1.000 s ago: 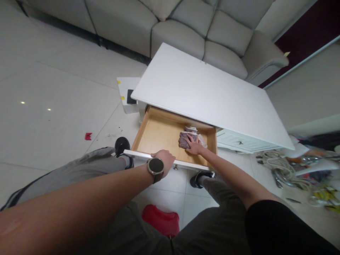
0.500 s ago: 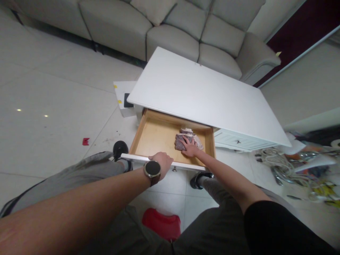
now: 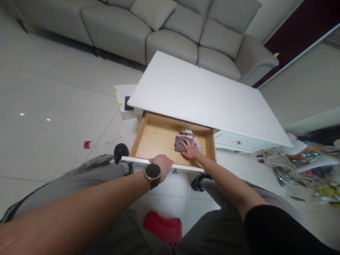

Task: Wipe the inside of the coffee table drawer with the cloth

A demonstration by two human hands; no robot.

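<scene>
A pulled-out wooden drawer (image 3: 156,138) with a white front juts from the white coffee table (image 3: 209,99). My left hand (image 3: 164,164), with a watch (image 3: 152,171) on its wrist, is wrapped over the top edge of the drawer front. Inside, toward the right side, lies a folded grey-purple cloth (image 3: 179,143) with pale edges. My right hand (image 3: 190,149) rests on it, fingers spread and laid flat. A pale cloth (image 3: 198,144) shows just beyond that hand, partly covered by it. A small knob (image 3: 174,171) sits on the drawer's outer face.
A grey sofa (image 3: 172,46) stands behind the table. On the left floor are a white box (image 3: 122,92) and a red scrap (image 3: 86,144). Cables (image 3: 273,157) and clutter lie at the right. A red stool (image 3: 163,226) is below me, between my legs.
The view has shifted very slightly. Both hands, the drawer and the cloth keep the same places relative to one another.
</scene>
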